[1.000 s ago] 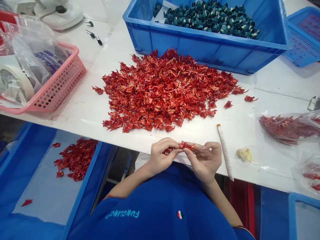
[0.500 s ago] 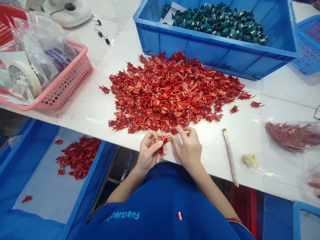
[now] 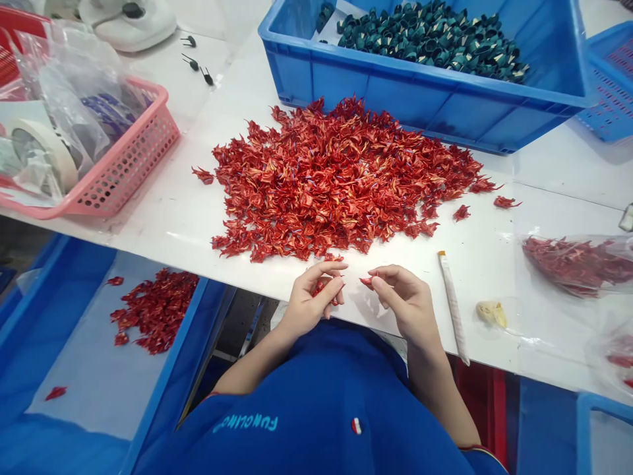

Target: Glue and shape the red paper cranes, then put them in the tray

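Note:
Just in front of the table's near edge, my left hand (image 3: 316, 293) is closed around a small red star-shaped fabric piece (image 3: 320, 288), partly hidden by the fingers. To its right, my right hand (image 3: 408, 297) pinches another red fabric piece (image 3: 366, 282) between thumb and fingers. A gap separates the two hands. Beyond them spreads a wide pile of red pointed fabric pieces (image 3: 326, 185), some with yellow streaks and small blue-white bits. One loose piece lies at the pile's front edge, right above my left hand.
A blue crate (image 3: 420, 99) with dark green rings (image 3: 435, 39) stands behind the pile. At left is a pink basket (image 3: 133, 158); below it, a blue bin (image 3: 163, 389) holds red pieces. A white pencil-like stick (image 3: 453, 307) and a clear bag (image 3: 578, 264) lie right.
My right hand has moved right, away from my left, and now pinches a red piece. My left hand has shifted slightly right, still holding its piece.

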`<move>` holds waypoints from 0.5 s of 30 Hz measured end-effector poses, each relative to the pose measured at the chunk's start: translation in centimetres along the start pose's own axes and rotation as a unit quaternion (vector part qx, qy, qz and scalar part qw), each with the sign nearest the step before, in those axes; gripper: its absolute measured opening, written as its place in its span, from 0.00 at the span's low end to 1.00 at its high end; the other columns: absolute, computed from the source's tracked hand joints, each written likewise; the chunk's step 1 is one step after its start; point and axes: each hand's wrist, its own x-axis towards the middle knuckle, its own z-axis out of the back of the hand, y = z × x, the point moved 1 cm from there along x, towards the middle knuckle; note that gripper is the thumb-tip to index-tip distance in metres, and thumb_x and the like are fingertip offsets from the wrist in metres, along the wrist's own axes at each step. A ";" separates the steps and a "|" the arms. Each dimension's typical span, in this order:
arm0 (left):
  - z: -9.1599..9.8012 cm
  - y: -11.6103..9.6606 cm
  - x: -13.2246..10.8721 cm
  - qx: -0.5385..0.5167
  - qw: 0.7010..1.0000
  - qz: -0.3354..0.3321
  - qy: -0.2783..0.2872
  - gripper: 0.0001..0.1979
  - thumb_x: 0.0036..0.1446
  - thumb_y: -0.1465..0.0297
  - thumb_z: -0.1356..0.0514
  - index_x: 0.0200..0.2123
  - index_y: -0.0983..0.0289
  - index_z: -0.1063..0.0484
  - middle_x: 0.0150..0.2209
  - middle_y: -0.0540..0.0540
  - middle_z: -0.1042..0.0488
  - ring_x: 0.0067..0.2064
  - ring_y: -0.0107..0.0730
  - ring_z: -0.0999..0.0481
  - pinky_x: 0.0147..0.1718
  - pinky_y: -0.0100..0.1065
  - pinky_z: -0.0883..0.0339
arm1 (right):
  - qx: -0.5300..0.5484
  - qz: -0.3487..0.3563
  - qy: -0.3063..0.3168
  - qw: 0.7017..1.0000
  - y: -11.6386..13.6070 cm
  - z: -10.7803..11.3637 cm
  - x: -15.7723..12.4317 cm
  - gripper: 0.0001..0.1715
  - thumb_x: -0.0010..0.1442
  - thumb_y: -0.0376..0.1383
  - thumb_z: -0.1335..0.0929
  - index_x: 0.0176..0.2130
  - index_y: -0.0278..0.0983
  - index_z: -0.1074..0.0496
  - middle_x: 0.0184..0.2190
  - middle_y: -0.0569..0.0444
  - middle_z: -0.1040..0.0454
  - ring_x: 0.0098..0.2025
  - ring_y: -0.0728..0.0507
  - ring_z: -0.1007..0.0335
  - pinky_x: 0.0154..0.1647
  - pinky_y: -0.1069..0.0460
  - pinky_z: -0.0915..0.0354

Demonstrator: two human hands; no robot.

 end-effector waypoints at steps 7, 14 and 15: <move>-1.5 -0.8 0.1 0.151 0.982 -0.100 0.054 0.07 0.55 0.66 0.35 0.31 0.64 0.21 0.30 0.55 0.24 0.30 0.29 0.26 0.26 0.28 0.31 | 0.168 -0.175 0.043 0.969 0.5 0.2 0.0 0.25 0.43 0.51 0.22 0.21 0.34 0.28 0.13 0.61 0.37 0.13 0.57 0.54 0.10 0.59 0.57; -2.4 -0.8 -0.2 0.055 0.996 -0.063 -0.001 0.17 0.54 0.56 0.35 0.26 0.64 0.27 0.21 0.48 0.32 0.20 0.23 0.32 0.21 0.28 0.36 | 0.256 -0.151 0.006 0.955 0.6 0.4 -1.4 0.21 0.47 0.51 0.24 0.27 0.35 0.24 0.18 0.56 0.28 0.14 0.53 0.40 0.08 0.59 0.45; -2.6 -0.7 -0.2 0.038 0.998 -0.051 -0.005 0.18 0.54 0.55 0.34 0.25 0.64 0.27 0.20 0.47 0.33 0.19 0.22 0.33 0.20 0.28 0.37 | 0.251 -0.128 -0.011 0.960 0.5 0.3 -1.8 0.19 0.48 0.48 0.24 0.26 0.36 0.25 0.18 0.56 0.28 0.14 0.53 0.40 0.09 0.59 0.44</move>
